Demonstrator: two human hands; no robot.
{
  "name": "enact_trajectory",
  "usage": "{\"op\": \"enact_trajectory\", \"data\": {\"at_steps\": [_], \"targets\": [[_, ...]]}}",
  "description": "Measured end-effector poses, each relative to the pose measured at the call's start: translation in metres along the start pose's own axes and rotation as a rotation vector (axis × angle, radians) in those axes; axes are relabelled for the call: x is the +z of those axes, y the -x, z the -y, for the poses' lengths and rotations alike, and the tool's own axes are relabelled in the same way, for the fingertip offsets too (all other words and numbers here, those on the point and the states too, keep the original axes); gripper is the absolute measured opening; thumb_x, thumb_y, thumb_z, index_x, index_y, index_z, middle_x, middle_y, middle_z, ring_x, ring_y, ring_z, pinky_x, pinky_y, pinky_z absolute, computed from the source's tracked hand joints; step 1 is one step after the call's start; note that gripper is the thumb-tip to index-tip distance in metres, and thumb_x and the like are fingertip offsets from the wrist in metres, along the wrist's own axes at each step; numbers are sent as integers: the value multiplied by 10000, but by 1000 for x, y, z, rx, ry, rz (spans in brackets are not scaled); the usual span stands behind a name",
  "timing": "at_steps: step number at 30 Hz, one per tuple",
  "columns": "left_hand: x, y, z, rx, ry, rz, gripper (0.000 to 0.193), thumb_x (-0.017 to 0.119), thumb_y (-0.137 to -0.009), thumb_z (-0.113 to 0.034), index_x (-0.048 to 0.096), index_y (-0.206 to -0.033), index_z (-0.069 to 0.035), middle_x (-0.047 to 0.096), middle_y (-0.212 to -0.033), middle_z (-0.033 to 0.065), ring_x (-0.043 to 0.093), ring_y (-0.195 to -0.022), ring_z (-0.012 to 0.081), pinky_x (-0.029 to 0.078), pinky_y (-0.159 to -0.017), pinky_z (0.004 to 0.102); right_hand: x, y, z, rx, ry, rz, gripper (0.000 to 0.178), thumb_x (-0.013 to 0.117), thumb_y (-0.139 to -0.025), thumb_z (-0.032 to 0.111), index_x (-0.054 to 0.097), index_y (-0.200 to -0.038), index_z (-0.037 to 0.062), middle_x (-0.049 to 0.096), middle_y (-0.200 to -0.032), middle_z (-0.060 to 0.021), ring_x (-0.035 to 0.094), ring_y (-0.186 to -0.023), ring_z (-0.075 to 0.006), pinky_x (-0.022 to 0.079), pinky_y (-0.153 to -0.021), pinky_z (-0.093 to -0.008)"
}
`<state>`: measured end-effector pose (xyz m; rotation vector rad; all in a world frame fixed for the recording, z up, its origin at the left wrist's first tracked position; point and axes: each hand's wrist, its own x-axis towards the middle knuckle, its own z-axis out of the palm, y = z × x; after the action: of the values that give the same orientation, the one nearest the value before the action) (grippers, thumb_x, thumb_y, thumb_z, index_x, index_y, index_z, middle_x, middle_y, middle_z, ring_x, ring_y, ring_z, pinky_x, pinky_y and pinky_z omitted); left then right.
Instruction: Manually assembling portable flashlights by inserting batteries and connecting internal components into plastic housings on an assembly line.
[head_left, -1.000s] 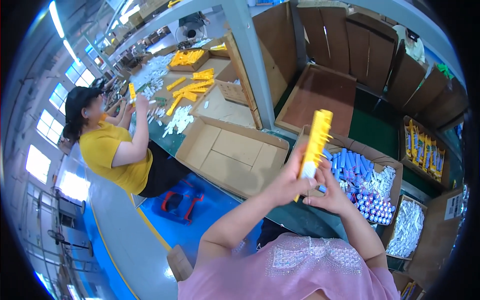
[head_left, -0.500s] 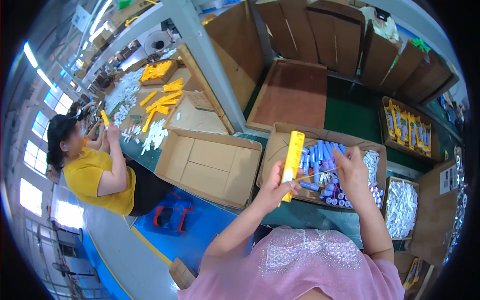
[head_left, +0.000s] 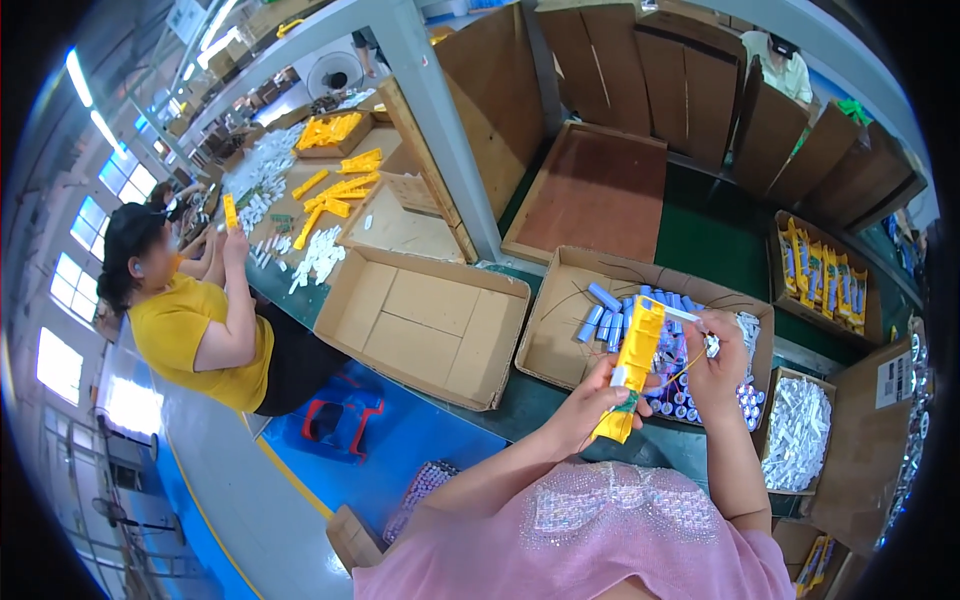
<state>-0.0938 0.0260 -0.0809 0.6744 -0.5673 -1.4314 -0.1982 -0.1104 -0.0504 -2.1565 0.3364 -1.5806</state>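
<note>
Left hand [head_left: 597, 402] grips the long yellow plastic housing [head_left: 640, 345] over the open brown cardboard box [head_left: 553, 335] of blue cylinders [head_left: 606, 325]; can't tell what right hand's [head_left: 718, 362] curled fingers pinch, but tugging could snag or strain the thin yellow wire [head_left: 686, 371].

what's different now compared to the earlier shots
Since the middle shot, the left hand has carried the yellow housing rightward over the carton of blue cells. The right hand, at the housing's lower end in the first shot, is now near its upper end, with a white strip at its fingertips. Unchanged: the left hand's hold; the co-worker still holding up a yellow piece.
</note>
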Motion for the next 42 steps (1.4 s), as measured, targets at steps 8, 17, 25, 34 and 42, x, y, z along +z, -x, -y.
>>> {"op": "enact_trajectory", "data": {"at_steps": [8, 17, 25, 34, 42], "targets": [[-14, 8, -3, -53, -39, 30, 462, 449, -787, -137, 271, -1206, -59, 477, -1091, 131, 545, -775, 156, 459, -634, 269, -10, -8, 3, -19, 213, 627, 295, 486, -751, -34, 512, -1040, 16, 540, -970, -143, 528, -895, -303, 430, -743, -346], [-20, 13, -9, -62, -207, 118, 600, 554, -743, -54, 240, -1254, -72, 427, -1113, 97, 549, -798, 174, 467, -596, 253, -6, 9, 11, 777, -542, 515, 344, 342, -879, 301, 531, -899, 14, 531, -858, -57, 494, -814, -125, 378, -757, -252], [-13, 0, -10, 27, -207, 121, 723, 517, -779, -68, 54, -1331, -129, 336, -1260, 133, 534, -885, 223, 475, -646, 288, 1, -5, -8, 756, -540, 534, 378, 354, -876, 360, 530, -805, 32, 516, -749, -27, 493, -727, -102, 385, -667, -231], [-5, -8, -12, 49, 35, -57, 606, 443, -834, -147, 89, -1325, -116, 377, -1210, 157, 536, -909, 308, 479, -706, 385, 13, -6, -10, 359, 29, 270, 297, 461, -816, 181, 450, -1085, 56, 431, -1043, -128, 435, -966, -225, 365, -804, -305], [-5, -8, -16, 137, -212, -198, 484, 300, -902, -275, 141, -1316, -82, 345, -1248, 94, 356, -1140, 186, 316, -931, 304, 7, 17, 31, -196, 153, 762, 236, 556, -677, 128, 543, -911, 108, 458, -939, -72, 455, -917, -236, 379, -733, -344]]}}
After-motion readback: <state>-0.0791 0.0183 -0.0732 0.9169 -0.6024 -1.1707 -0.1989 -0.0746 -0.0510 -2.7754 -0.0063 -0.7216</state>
